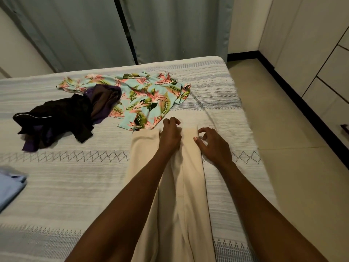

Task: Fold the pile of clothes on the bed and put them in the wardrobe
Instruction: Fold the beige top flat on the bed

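A long cream garment [187, 186] lies flat on the bed [75, 176], running from the near edge away from me. My left hand [170, 136] rests on its far end, fingers curled over the far hem. At the garment's far right corner, my right hand [214, 145] has its thumb touching the cloth's edge; its fingers are loosely bent, with a gap between thumb and forefinger. Further back lie a floral turquoise garment [143, 97] and a heap of black and purple clothes [62, 118].
A folded light blue garment [10, 186] sits at the bed's left edge. Grey curtains [85, 31] hang behind the bed. Tiled floor [294, 148] runs along the right side, bordered by pale cabinet doors [321, 44].
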Tool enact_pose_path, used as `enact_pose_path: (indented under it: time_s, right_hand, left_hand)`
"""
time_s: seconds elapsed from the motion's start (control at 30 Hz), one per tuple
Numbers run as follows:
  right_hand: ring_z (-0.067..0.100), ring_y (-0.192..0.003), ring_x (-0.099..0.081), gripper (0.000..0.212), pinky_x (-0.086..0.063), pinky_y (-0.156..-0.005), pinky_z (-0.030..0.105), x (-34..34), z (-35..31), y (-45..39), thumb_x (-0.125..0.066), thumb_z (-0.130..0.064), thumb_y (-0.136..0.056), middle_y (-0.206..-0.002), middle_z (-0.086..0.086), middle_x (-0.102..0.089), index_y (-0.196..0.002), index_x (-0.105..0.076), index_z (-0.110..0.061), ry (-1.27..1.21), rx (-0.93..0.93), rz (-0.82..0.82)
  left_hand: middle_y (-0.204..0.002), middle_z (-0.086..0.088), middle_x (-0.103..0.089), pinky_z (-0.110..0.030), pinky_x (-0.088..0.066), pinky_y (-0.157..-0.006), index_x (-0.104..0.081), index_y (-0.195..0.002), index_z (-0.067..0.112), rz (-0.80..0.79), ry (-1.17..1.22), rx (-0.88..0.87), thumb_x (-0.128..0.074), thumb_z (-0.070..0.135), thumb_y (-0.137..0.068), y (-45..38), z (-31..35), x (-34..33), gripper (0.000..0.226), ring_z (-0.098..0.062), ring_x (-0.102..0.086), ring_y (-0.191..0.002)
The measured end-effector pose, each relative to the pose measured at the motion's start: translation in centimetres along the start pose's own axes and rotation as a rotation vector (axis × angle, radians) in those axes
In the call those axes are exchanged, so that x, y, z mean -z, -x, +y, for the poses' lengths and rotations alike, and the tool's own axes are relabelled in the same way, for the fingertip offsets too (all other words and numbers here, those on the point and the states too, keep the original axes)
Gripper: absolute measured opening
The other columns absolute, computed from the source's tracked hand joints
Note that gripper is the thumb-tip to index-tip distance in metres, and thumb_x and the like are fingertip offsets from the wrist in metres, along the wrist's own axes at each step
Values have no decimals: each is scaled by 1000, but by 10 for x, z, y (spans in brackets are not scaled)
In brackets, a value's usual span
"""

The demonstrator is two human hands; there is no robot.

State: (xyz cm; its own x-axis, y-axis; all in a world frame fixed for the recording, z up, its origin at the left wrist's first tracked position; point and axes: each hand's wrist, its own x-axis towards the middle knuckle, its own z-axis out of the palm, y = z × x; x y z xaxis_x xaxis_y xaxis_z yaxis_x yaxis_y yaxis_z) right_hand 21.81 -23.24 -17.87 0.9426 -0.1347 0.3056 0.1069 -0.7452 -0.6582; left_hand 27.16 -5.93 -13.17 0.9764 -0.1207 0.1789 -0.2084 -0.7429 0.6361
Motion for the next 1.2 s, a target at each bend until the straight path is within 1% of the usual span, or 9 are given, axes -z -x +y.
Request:
enact_pose_path:
  time_s: [0.17,0.3,0.43,0.57,0.73,0.8,0.9,1.0,1.2]
  right_hand:
    - [17,-111,-55,39,-43,-94,39,4,-4,38,-56,-50,-94,-123,-7,-62,-127,-55,-29,-43,0,-8]
    - [12,-115,-54,37,-45,-99,36,13,-18,75,-62,-41,-95,-125,-7,-61,-128,-57,-24,-160,-36,-26]
    - [9,-116,-53,34,-47,-100,37,26,-33,123,-59,-38,-97,-125,-6,-60,-128,-57,-23,-233,-81,-6]
    - [5,-116,-50,29,-45,-103,37,41,-49,177,-59,-32,-98,-125,-6,-61,-125,-60,-22,-240,-97,17]
    - [8,-115,-53,24,-45,-101,36,59,-73,254,-58,-33,-97,-118,-10,-61,-120,-62,-26,-217,-77,21]
    - [9,-113,-54,27,-45,-99,34,66,-81,286,-57,-35,-96,-117,-8,-61,-119,-63,-23,-183,-49,24]
    - [13,-112,-53,31,-44,-98,34,66,-86,319,-56,-37,-94,-117,-6,-59,-121,-62,-22,-77,-8,-11]
    - [18,-117,-51,38,-39,-101,28,69,-95,345,-54,-41,-94,-123,1,-57,-124,-63,-20,-19,-35,-38]
    - [15,-119,-51,34,-43,-101,30,85,-123,405,-61,-30,-96,-127,0,-56,-128,-59,-18,-96,-144,-23]
  left_hand:
    - [-122,-18,-48,-40,-45,-85,-54,-116,5,53,2,79,-58,15,-97,26,2,8,21,-36,-56,-102]
    - [-100,-15,-67,-34,-41,-73,-64,-97,6,-21,-25,152,-57,29,-97,67,13,21,24,-32,-62,-95]
    - [-82,-8,-69,-32,-41,-65,-63,-81,7,-134,-75,188,-55,43,-97,144,25,30,41,-28,-65,-85]
    - [-100,-10,-69,-35,-49,-75,-64,-101,9,-291,-191,233,-54,69,-87,212,25,31,63,-30,-65,-96]
    - [-114,-13,-65,-34,-50,-82,-59,-115,10,-374,-140,295,-58,43,-91,269,38,49,41,-33,-62,-106]
    - [-121,-16,-62,-37,-49,-88,-57,-119,8,-322,-51,381,-54,36,-94,282,44,59,38,-35,-60,-110]
    - [-131,-21,-55,-39,-44,-96,-49,-129,4,-231,46,480,-50,36,-99,294,49,71,44,-39,-54,-119]
    - [-136,-23,-52,-40,-43,-98,-43,-135,1,-271,84,490,-54,43,-98,313,47,81,57,-40,-52,-123]
    - [-121,-18,-65,-33,-46,-83,-60,-119,3,-396,6,448,-56,51,-94,360,41,99,55,-37,-61,-110]
